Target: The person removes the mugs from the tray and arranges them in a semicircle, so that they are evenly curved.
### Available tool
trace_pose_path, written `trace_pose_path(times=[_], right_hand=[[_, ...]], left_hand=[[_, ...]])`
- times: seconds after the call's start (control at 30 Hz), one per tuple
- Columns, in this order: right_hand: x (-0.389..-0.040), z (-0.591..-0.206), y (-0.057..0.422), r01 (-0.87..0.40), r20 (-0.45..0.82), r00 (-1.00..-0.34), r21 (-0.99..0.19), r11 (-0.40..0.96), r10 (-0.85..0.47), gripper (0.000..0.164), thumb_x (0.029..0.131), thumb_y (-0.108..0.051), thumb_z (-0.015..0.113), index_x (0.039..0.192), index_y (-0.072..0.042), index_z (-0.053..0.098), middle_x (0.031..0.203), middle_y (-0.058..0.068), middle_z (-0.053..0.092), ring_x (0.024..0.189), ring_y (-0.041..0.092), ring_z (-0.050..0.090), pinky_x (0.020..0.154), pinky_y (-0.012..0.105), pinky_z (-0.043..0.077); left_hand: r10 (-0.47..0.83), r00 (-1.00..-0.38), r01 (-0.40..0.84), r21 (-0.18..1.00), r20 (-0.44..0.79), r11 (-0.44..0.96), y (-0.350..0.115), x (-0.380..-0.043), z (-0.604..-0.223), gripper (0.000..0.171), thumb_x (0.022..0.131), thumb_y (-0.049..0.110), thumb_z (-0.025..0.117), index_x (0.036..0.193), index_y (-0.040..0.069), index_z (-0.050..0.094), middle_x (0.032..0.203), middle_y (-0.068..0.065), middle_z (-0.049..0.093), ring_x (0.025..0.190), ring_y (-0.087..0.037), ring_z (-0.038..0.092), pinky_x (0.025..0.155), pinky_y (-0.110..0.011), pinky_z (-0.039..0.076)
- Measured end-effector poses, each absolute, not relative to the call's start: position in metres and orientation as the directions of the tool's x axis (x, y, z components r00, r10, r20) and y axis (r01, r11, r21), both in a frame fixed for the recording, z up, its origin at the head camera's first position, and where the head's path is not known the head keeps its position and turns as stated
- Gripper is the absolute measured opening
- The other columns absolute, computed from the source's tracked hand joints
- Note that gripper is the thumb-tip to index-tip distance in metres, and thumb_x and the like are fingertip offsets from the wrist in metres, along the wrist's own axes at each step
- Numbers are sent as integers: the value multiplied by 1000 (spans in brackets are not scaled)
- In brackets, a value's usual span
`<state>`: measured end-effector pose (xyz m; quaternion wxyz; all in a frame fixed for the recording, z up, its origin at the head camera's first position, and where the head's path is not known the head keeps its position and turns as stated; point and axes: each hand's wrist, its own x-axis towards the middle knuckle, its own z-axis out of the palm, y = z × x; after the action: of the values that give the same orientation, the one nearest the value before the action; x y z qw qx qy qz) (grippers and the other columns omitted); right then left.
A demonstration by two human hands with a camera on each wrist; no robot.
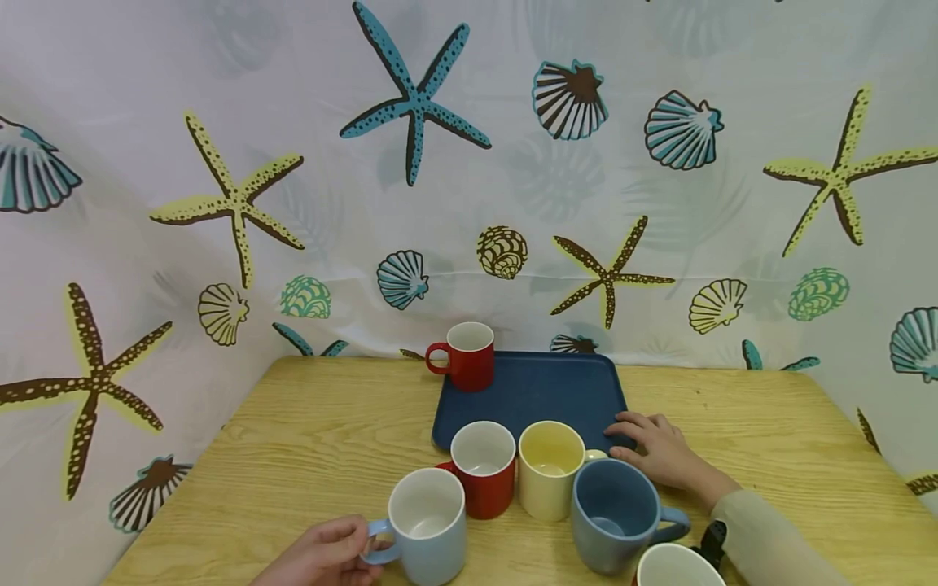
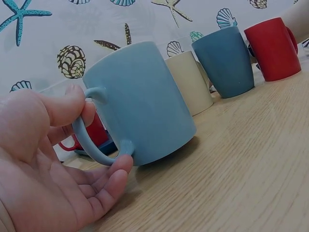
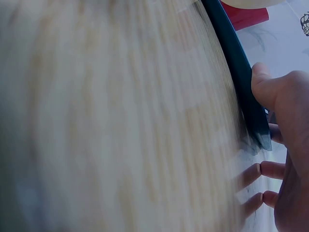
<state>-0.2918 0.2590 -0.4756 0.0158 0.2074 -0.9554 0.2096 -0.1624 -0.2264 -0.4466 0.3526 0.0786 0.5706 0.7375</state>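
Note:
Thumb and fingers of my left hand [image 1: 322,553] pinch the handle of a light blue mug [image 2: 140,104], which stands upright at the front left of the mug group. At the front right corner of a dark blue tray [image 1: 557,395] is my right hand [image 1: 663,456]. Its thumb touches the tray rim in the right wrist view, and its other fingertips meet the tabletop. A red mug [image 1: 474,371] with a white inside sits on the tray's back left corner, handle to the left.
Between my hands stand a second red mug [image 1: 489,496], a cream mug [image 1: 544,495] and a darker blue mug [image 1: 604,547]. Another red mug [image 2: 274,50] is near my right forearm, partly cut off in the head view. A patterned curtain [image 1: 469,195] encloses the wooden table [image 1: 344,423].

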Motion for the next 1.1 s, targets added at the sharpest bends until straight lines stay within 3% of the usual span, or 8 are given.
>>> trace_pose_path(times=[0.33,0.6,1.1], right_hand=[[-294,-476,257,-407,118,-912,-393,824,-394,39,89,-47,56,120,-23,60,138,11,43,118,38,35,93,64,25],[-294,-476,258,-409,118,-911,-387,826,-396,38,90,-46,55,120,-23,60,137,12,44,116,37,36,92,64,26],[-289,-472,256,-418,134,-907,-384,823,-398,37,91,-44,55,119,-22,61,136,13,44,116,39,37,91,64,26]], left_hand=[[599,-749,-410,908,-285,-81,-225,-168,-450,27,100,30,42,102,9,60,98,-9,64,92,-18,60,84,-30,48],[631,-735,-380,922,-250,-77,-225,-170,-452,23,98,29,46,95,12,60,105,-8,61,97,-19,61,85,-30,49],[546,-789,-376,924,-282,-66,-221,-171,-455,29,96,30,51,105,4,59,107,-8,60,96,-22,61,87,-35,48]])
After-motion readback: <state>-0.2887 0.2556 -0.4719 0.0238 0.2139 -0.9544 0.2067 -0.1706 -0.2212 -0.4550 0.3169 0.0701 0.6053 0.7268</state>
